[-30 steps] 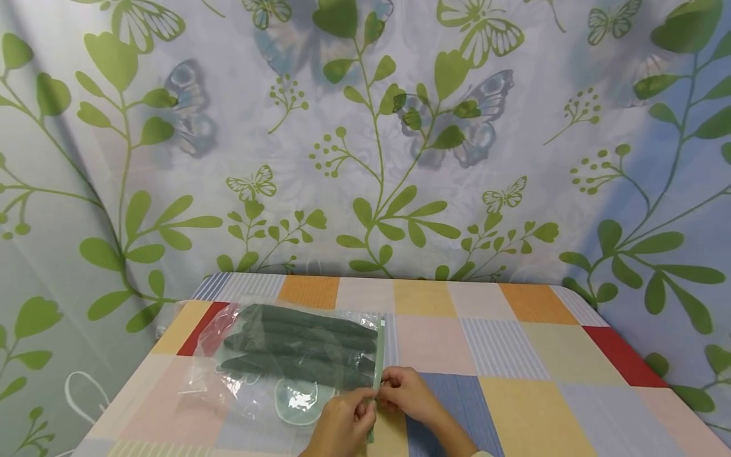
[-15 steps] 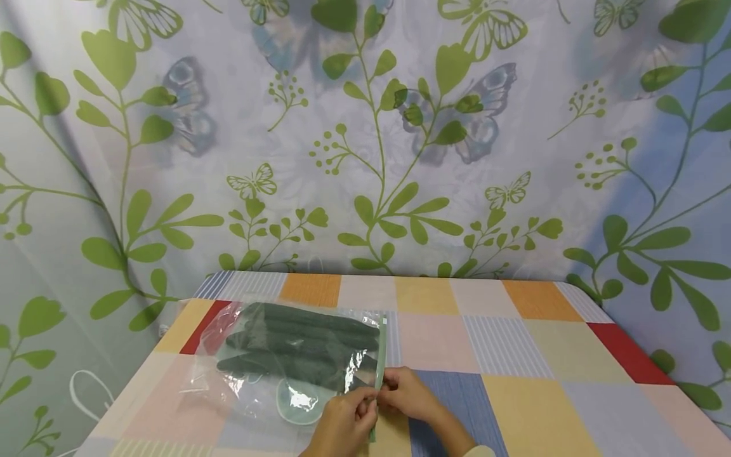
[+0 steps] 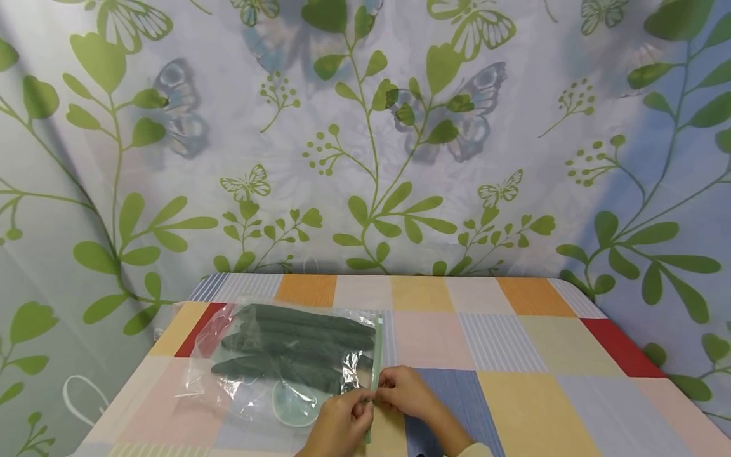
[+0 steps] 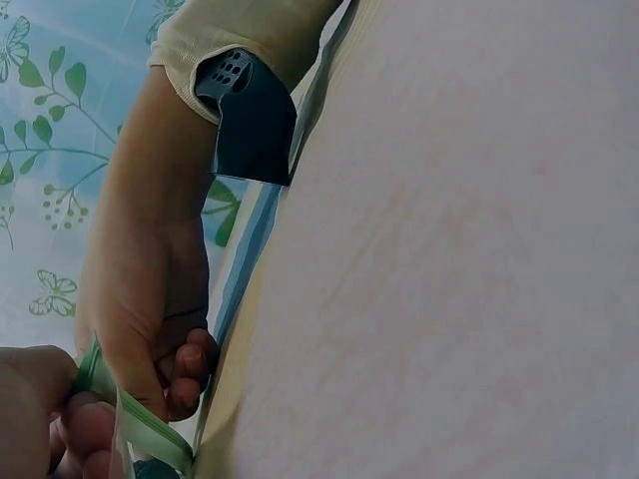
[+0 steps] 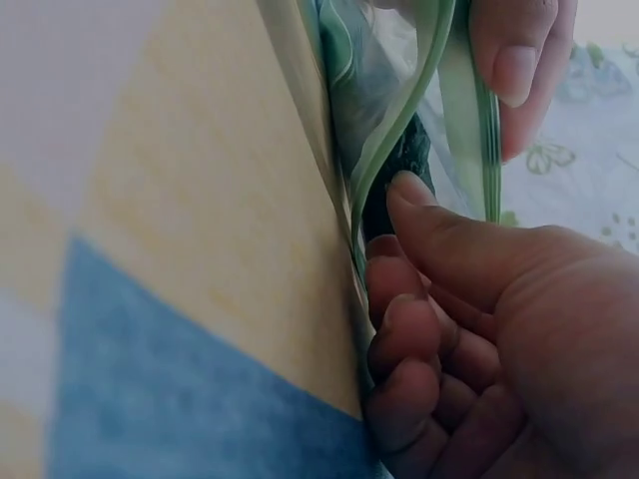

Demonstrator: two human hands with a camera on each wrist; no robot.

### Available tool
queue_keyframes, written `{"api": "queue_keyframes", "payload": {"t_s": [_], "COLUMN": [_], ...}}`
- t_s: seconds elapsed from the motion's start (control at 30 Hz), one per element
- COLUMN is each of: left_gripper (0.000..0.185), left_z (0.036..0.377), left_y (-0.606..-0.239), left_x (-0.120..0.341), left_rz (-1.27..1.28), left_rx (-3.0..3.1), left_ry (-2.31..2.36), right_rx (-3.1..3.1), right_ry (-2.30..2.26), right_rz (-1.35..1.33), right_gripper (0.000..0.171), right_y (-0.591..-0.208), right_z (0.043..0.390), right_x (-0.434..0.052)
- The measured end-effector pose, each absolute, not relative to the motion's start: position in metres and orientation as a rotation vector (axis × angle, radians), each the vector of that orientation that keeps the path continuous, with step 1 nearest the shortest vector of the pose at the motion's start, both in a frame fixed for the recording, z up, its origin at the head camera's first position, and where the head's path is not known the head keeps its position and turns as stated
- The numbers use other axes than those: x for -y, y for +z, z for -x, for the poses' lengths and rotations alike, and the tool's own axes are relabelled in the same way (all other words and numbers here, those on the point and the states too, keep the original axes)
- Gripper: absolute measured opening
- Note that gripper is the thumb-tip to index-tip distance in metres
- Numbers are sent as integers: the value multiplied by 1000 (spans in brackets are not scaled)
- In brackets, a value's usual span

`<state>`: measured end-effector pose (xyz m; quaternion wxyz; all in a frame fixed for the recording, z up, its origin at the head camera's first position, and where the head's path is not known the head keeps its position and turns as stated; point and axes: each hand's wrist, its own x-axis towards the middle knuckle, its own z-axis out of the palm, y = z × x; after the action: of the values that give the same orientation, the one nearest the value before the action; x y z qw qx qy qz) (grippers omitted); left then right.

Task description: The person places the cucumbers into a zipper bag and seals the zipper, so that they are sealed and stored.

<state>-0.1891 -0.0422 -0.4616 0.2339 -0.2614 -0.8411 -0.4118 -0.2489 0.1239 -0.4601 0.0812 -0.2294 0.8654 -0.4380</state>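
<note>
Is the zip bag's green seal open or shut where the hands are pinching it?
Open: the right wrist view shows the seal strips apart, cucumber visible between.

I find nothing readable from here; the clear plastic zip bag with the green seal strip (image 3: 297,362) shows no print or brand that I can make out; the checked, multicoloured tablecloth (image 3: 514,355) carries only plain and striped squares; the pale curtain with green leaves and butterflies (image 3: 365,139) bears pattern, no letters or numbers; both wrist views show none either
</note>
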Motion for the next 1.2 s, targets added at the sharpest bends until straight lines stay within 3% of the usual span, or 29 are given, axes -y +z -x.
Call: {"api": "queue_keyframes", "payload": {"t_s": [0.3, 0.53, 0.83, 1.2], "left_gripper": [15, 40, 54, 45], "left_z": [192, 211, 288, 372], "left_y": [-452, -430, -405, -403], "left_x": [50, 66, 67, 56], "left_rz": [888, 937, 936, 946], "left_rx": [2530, 2603, 2708, 2880], "left_ry": [-1072, -895, -696, -731], "right_rx": [-2590, -2495, -2515, -2389], "right_ry": [-1371, -1562, -1655, -1750], "right_rz": [587, 383, 182, 305], "right_gripper": [15, 37, 41, 39], "right_y": [-454, -449, -450, -462], "right_z": [265, 300, 340, 356], "right_x": [-144, -152, -147, -139]}}
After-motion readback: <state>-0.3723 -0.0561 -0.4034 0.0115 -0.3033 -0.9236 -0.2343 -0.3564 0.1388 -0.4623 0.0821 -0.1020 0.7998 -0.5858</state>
